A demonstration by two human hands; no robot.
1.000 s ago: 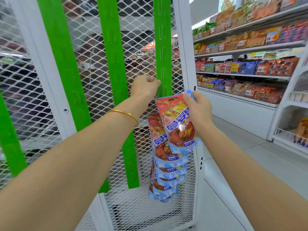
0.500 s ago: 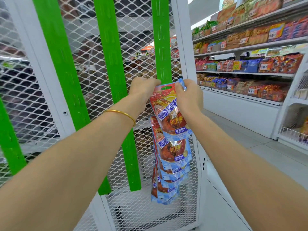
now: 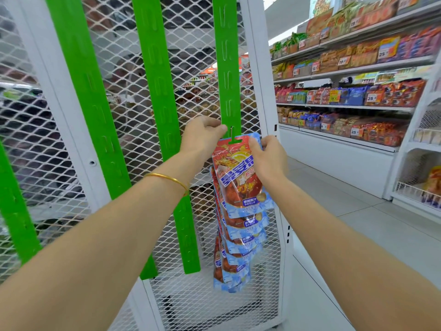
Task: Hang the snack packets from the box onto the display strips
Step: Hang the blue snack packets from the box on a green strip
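A red and blue snack packet (image 3: 241, 185) hangs at the top of a column of several like packets (image 3: 235, 259) on the rightmost green display strip (image 3: 228, 68). A green tab of the strip pokes through the packet's top slot. My right hand (image 3: 268, 158) pinches the packet's upper right corner. My left hand (image 3: 202, 134) pinches the strip's left edge just above the packet. The box is not in view.
Two more green display strips (image 3: 157, 91) (image 3: 81, 91) hang bare on the white mesh rack (image 3: 260, 91). Stocked store shelves (image 3: 358, 75) line the right side, with a white wire rack (image 3: 427, 163) at the far right and grey floor tiles between.
Both hands and the top packet have risen along the strip. The packet, held tilted off the strip before, now hangs flat with the strip's tab through its slot.
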